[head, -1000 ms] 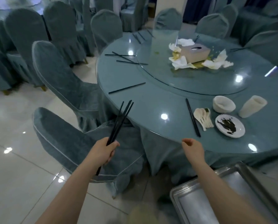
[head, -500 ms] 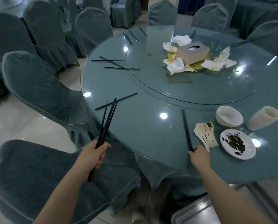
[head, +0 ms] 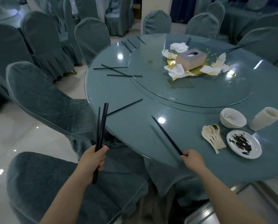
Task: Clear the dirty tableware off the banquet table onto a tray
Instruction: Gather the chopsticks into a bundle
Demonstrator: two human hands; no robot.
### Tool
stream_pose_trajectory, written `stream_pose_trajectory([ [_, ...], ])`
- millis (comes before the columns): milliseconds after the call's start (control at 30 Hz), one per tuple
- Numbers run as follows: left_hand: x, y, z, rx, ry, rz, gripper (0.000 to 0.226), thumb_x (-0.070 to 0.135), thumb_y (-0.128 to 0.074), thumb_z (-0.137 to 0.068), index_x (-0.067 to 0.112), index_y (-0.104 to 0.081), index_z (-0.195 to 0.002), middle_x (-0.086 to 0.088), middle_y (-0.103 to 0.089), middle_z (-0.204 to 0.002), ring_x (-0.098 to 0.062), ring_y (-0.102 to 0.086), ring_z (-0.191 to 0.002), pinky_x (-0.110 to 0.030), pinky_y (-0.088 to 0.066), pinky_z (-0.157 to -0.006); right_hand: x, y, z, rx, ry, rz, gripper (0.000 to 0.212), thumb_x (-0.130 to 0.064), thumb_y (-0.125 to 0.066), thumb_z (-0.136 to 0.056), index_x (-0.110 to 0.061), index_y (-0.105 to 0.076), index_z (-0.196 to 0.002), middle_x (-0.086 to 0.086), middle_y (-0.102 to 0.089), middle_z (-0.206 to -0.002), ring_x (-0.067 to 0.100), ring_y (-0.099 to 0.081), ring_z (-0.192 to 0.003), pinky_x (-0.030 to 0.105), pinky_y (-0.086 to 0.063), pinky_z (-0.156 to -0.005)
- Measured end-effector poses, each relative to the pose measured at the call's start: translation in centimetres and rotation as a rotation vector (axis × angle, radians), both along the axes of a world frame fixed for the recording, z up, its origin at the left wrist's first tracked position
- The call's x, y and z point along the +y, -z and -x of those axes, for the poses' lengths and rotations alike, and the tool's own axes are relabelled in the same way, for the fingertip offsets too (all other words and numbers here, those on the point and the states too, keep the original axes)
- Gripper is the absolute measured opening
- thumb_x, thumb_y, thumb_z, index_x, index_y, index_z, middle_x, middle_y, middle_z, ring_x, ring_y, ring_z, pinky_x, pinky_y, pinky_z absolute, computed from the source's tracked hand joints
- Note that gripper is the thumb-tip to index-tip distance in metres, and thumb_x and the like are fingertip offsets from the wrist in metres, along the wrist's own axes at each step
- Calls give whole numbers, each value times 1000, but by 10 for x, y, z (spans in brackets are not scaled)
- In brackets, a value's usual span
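At the desk (head: 135, 135) near edge, right hand (head: 192, 160) pinches a chopstick (head: 166, 135), seemingly lifted; left hand (head: 93, 159) grips the gathered bundle (head: 101, 126), freeing the right for picking.

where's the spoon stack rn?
In the head view, the spoon stack lies on the table's near right side, just left of the dirty plate and below the white bowl.

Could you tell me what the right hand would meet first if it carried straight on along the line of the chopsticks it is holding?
Probably nothing soon: the right hand points its chopsticks up-left over bare table; the lone chopstick lies roughly ahead, though depth is unclear.
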State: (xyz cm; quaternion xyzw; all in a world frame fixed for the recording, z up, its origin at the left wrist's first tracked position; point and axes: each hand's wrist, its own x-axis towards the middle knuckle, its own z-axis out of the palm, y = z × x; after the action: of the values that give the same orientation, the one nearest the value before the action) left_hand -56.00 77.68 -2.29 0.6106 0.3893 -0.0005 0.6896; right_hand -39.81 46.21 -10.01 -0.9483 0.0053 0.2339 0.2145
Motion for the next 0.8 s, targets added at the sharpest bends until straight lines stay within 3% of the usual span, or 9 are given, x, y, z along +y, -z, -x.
stream_pose_trajectory([
  [67,5,0,2,-20,-14,-4,11,19,-55,-95,9,-59,-92,7,-35,-46,-8,-28,-38,-19,-23,-35,36,-13,24,8,-10,-160,34,-20,-57,-93,-14,-44,-61,0,-44,-59,17,-43,-60,29,-32,-60],
  [200,9,4,5,-71,-18,36,24,25,-52,-97,6,-66,-93,7,-32,-44,-8,-27,-37,-19,-22,-34,101,-38,68,71,30,-481,12,-19,-63,-90,-9,-69,-86,5,-66,-79,17,-60,-76,27,-44,-70],
  [333,8,9,4,-60,-63,70,29,30,-50,-98,9,-69,-92,4,-52,-49,-10,-51,-44,-21,-38,-42,144,-55,100,165,66,-689,9,-18,-64,-90,-16,-71,-84,-3,-69,-77,8,-60,-68,22,-47,-65],
  [400,6,11,1,-85,-97,122,30,28,-48,-99,7,-68,-91,-1,-65,-59,-15,-64,-57,-23,-45,-49,157,-60,111,188,67,-713,12,-20,-65,-89,-20,-68,-78,-8,-65,-69,5,-57,-63,22,-45,-62],
  [533,-2,14,-12,-188,-146,228,26,25,-47,-99,6,-65,-98,-10,-73,-84,-20,-70,-75,-26,-53,-58,173,-67,123,184,9,-690,12,-20,-65,-89,-12,-69,-82,-5,-62,-68,7,-54,-62,22,-43,-61],
  [667,-8,18,-27,-216,-157,320,28,26,-44,-100,7,-64,-100,-9,-75,-84,-19,-72,-81,-28,-53,-67,176,-68,119,179,-27,-670,13,-19,-64,-89,-9,-71,-85,-2,-62,-68,7,-53,-61,22,-43,-61],
  [800,0,23,-37,-207,-204,334,25,24,-44,-101,7,-62,-96,-8,-75,-80,-20,-72,-81,-29,-53,-67,179,-58,99,188,-58,-687,7,-24,-72,-82,-23,-70,-75,-8,-67,-64,2,-59,-60,19,-48,-61],
])
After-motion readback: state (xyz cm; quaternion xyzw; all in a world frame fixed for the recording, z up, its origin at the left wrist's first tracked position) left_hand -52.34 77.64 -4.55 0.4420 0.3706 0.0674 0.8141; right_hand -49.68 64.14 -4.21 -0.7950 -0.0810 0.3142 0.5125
